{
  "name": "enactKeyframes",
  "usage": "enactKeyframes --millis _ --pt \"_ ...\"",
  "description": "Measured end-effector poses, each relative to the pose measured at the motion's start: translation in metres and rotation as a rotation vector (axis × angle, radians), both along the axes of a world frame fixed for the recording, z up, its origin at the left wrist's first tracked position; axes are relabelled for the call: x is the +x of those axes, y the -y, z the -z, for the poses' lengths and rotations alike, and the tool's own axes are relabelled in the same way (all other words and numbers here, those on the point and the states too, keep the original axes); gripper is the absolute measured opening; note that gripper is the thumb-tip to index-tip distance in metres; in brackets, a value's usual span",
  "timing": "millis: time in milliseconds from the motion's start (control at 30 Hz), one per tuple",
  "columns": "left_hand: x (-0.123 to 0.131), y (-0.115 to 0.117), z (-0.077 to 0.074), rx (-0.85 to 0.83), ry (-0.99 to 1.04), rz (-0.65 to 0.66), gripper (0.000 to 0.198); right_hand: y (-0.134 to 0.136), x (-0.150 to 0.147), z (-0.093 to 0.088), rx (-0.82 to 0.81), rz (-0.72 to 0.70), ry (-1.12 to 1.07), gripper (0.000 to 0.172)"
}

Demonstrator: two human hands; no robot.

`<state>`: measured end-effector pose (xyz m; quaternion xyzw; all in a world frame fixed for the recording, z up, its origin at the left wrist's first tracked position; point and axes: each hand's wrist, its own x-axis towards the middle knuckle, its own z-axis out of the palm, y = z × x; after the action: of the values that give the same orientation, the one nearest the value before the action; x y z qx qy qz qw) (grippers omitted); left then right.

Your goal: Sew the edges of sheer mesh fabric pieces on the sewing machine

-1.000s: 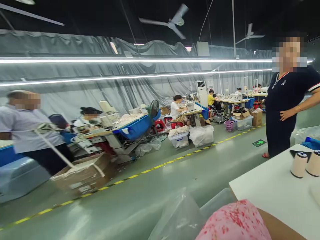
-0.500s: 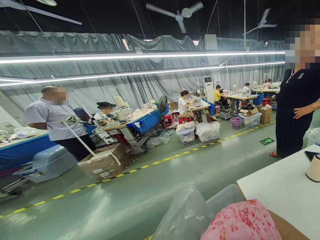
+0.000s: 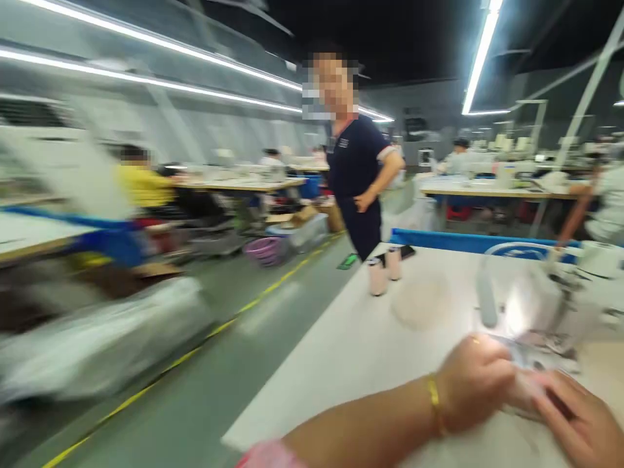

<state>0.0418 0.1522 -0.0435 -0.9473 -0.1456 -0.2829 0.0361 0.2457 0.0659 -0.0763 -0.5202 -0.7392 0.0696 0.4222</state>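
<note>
Low on the right, my left hand (image 3: pixel 475 380), with a yellow bracelet at the wrist, is closed on a thin pale piece of fabric (image 3: pixel 525 391). My right hand (image 3: pixel 580 416) comes in from the lower right corner, its fingers closed on the same piece; blur hides its edges. Both hands are at the front of a sewing machine (image 3: pixel 541 305) with a bright lamp lit by its needle area. Under them lies the white table top (image 3: pixel 341 364). A pink sleeve (image 3: pixel 270 455) shows at my left elbow.
Two pale thread cones (image 3: pixel 377 276) stand near the table's far left corner beside a dark flat object (image 3: pixel 407 251). A person in dark clothes (image 3: pixel 358 175) stands beyond that corner. Left of the table runs an aisle with a yellow floor line (image 3: pixel 234 318) and a plastic-wrapped bundle (image 3: pixel 112 338).
My view has swung to the right, from the aisle to the table and sewing machine. Both my hands, out of view before, now show with the pale fabric.
</note>
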Motion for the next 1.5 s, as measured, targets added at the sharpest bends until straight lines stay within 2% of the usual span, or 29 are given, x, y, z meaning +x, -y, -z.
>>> enactKeyframes --millis 67,200,400,667,800,1300,1500 --pt "-0.001 -0.007 0.004 -0.064 0.233 0.006 0.033 0.007 0.005 -0.009 -0.102 -0.043 0.008 0.022" --pt "-0.006 -0.007 0.005 -0.132 0.327 0.047 0.02 -0.002 0.0 -0.021 -0.111 -0.061 -0.007 0.022" --pt "-0.001 -0.007 0.004 -0.033 0.358 0.051 0.026 -0.003 0.001 -0.016 -0.095 -0.067 -0.021 0.02" --pt "0.003 -0.006 0.004 -0.04 0.375 0.09 0.028 -0.005 0.002 -0.009 -0.085 -0.058 -0.001 0.019" --pt "0.002 -0.005 0.003 -0.034 0.38 0.089 0.031 -0.005 0.002 -0.01 -0.091 -0.056 0.006 0.018" --pt "0.002 -0.004 0.0 0.016 0.417 0.05 0.02 -0.005 0.003 -0.016 -0.116 -0.074 0.023 0.018" --pt "0.003 -0.004 -0.002 0.008 0.418 0.045 0.02 -0.004 0.0 -0.019 -0.102 -0.08 0.042 0.023"
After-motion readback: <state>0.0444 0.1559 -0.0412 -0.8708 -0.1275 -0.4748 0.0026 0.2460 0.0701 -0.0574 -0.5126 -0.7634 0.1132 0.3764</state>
